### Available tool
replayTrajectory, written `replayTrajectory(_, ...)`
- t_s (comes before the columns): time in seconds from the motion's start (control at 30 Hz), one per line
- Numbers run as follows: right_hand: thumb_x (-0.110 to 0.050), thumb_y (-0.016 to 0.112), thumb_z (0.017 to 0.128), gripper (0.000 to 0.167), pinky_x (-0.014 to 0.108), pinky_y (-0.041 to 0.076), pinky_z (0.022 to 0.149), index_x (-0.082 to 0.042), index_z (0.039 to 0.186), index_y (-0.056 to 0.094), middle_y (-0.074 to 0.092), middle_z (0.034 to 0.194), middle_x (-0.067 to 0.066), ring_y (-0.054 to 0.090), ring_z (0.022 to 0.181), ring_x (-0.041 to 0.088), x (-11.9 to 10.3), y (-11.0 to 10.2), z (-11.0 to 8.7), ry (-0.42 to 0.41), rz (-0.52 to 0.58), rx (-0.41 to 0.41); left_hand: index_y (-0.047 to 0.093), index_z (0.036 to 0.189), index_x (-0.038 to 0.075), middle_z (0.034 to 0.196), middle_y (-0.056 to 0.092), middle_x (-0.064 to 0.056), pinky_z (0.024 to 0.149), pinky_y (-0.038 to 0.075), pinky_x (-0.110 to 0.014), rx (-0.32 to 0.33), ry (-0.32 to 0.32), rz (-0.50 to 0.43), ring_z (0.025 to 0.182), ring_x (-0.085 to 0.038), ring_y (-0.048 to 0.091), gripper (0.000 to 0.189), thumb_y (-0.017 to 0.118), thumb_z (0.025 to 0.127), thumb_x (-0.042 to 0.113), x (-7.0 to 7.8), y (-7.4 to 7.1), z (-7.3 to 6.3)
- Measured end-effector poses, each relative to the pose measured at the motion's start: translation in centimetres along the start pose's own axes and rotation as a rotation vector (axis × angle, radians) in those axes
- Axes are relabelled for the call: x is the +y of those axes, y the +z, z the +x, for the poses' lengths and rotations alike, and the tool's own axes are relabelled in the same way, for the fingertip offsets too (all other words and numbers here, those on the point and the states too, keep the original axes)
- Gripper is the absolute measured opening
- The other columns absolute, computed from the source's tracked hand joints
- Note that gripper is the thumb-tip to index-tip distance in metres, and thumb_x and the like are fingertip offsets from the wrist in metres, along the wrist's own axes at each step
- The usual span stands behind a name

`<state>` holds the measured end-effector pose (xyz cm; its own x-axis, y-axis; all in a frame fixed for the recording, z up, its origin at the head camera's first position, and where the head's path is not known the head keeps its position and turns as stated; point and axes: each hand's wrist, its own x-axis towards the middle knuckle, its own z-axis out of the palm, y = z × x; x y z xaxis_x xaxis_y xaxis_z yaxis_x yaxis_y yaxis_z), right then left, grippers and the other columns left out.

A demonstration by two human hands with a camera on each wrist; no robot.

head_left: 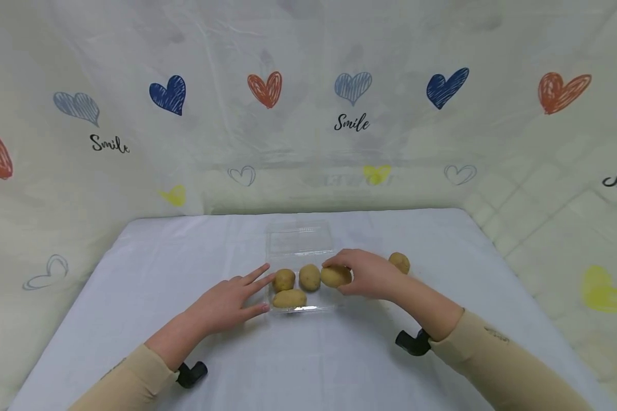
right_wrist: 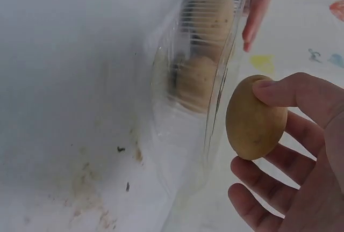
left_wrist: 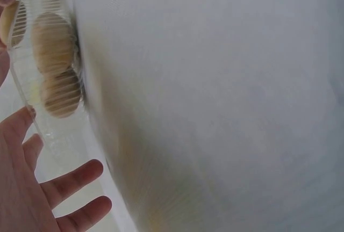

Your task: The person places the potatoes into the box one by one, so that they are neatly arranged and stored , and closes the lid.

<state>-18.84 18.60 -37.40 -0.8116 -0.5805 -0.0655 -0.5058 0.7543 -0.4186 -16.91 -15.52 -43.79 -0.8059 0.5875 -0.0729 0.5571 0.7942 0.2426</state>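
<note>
A clear plastic clamshell box (head_left: 313, 307) lies with its lid (head_left: 299, 238) folded back. Inside are a potato (head_left: 284, 280) at the back left, a long potato (head_left: 289, 298) at the front left and another potato (head_left: 309, 278) in the middle. My right hand (head_left: 367, 274) pinches a potato (right_wrist: 256, 118) between thumb and fingers, at the box's right side. My left hand (head_left: 231, 302) spreads its fingers along the box's left edge; in the left wrist view a fingertip touches the rim. Beyond my right wrist sits one more potato (head_left: 399, 262), partly hidden by the arm.
A white cloth (head_left: 308, 365) covers the table. Bits of dirt (right_wrist: 121, 149) lie on it near the box's right side. A hanging sheet (head_left: 308, 137) printed with hearts stands behind the table. Each wrist carries a black camera (head_left: 413, 342).
</note>
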Motion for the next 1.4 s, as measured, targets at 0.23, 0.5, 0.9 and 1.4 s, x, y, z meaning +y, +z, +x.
replayTrajectory(0.23,-0.013,0.074,0.082,0.048,0.038,0.046,0.097,-0.020,0.129,0.067,0.063,0.126,-0.006,0.056,0.119,0.017,-0.9,0.8,1.2,-0.036,-0.042,-0.068,0.024,0.158,0.036,0.166,0.012,0.011,0.101,0.043,-0.053,0.001,0.001,-0.005,0.129,-0.029,0.051,0.075,0.035,0.094,0.074,0.0,0.0,0.0)
replayTrajectory(0.5,-0.013,0.077,0.083,0.043,0.036,0.047,0.094,-0.022,0.125,0.070,0.065,0.123,-0.006,0.057,0.112,0.015,-1.0,1.4,2.1,-0.049,-0.075,-0.142,0.023,0.158,0.036,0.166,0.012,0.011,0.101,0.042,-0.054,0.002,0.005,-0.006,0.130,-0.028,0.051,0.076,0.034,0.094,0.075,0.0,0.0,0.0)
replayTrajectory(0.9,-0.015,0.078,0.084,0.042,0.040,0.039,0.100,-0.027,0.122,0.070,0.067,0.115,-0.015,0.058,0.099,0.007,-1.0,1.8,2.7,-0.070,-0.127,-0.202,0.024,0.158,0.034,0.166,0.012,0.009,0.101,0.043,-0.053,-0.001,0.006,-0.013,0.129,-0.030,0.052,0.075,0.036,0.095,0.072,0.0,-0.1,0.0)
replayTrajectory(1.4,-0.012,0.080,0.083,0.040,0.031,0.049,0.090,-0.021,0.121,0.070,0.062,0.111,-0.009,0.058,0.097,0.010,-1.1,2.3,3.2,-0.050,-0.157,-0.253,0.023,0.158,0.036,0.166,0.012,0.010,0.101,0.043,-0.053,0.001,-0.001,-0.011,0.130,-0.031,0.051,0.075,0.036,0.094,0.073,0.2,-0.2,0.0)
